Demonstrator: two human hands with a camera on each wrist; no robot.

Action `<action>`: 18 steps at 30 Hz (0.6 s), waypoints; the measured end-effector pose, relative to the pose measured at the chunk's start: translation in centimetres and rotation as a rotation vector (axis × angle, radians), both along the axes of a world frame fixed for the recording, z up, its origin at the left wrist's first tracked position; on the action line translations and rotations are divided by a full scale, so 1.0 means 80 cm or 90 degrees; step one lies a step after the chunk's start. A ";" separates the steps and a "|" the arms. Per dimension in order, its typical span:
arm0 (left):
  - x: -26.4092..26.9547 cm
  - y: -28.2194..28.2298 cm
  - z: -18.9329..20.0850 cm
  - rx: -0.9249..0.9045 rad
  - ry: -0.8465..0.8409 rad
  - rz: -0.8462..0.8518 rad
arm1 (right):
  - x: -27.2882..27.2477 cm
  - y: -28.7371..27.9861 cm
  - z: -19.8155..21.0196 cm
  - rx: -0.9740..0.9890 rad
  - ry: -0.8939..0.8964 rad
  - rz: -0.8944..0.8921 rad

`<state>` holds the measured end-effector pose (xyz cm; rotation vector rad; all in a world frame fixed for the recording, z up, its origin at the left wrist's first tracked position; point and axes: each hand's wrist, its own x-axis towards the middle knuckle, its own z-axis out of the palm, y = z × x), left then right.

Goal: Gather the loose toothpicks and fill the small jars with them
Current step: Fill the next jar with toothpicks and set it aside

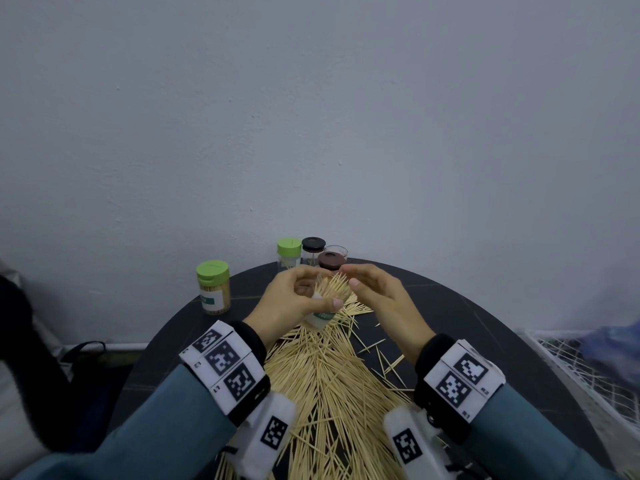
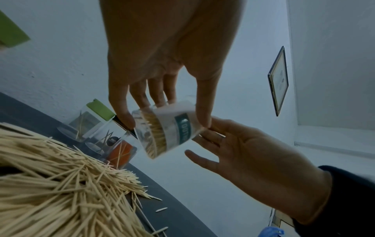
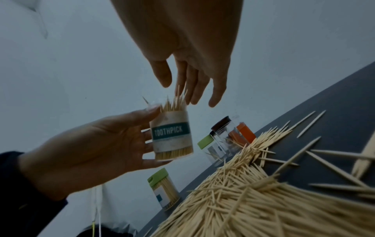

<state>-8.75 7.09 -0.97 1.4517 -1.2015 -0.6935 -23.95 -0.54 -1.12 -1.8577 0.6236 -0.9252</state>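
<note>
My left hand [image 1: 298,299] grips a small clear jar [image 1: 320,317] with a "TOOTHPICK" label [image 3: 171,132], lifted above the dark round table [image 1: 467,306]. The jar [image 2: 170,129] is packed with toothpicks [image 1: 336,285] whose tips stick out of its open mouth. My right hand [image 1: 377,292] hovers beside that mouth with straight, relaxed fingers [image 3: 194,89] right at the tips and holds nothing. A big heap of loose toothpicks [image 1: 329,382] covers the table between my wrists.
A full jar with a green lid [image 1: 214,287] stands at the table's left edge. At the far edge stand a green-lidded jar [image 1: 289,252], a black-lidded jar [image 1: 313,249], a brown-lidded jar [image 1: 331,261] and an open one [image 1: 336,251]. A wall rises just behind.
</note>
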 end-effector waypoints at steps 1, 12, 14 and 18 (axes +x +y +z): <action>0.001 0.000 -0.001 -0.007 -0.007 0.015 | 0.000 -0.001 -0.001 -0.020 0.015 -0.014; 0.003 0.000 -0.003 -0.056 -0.140 0.044 | -0.001 0.003 0.005 -0.115 0.071 -0.070; 0.004 0.001 -0.004 -0.053 -0.148 0.054 | -0.001 0.003 0.005 -0.117 0.069 -0.064; 0.004 0.001 -0.005 -0.043 -0.164 0.063 | -0.001 0.006 0.006 -0.101 0.064 -0.033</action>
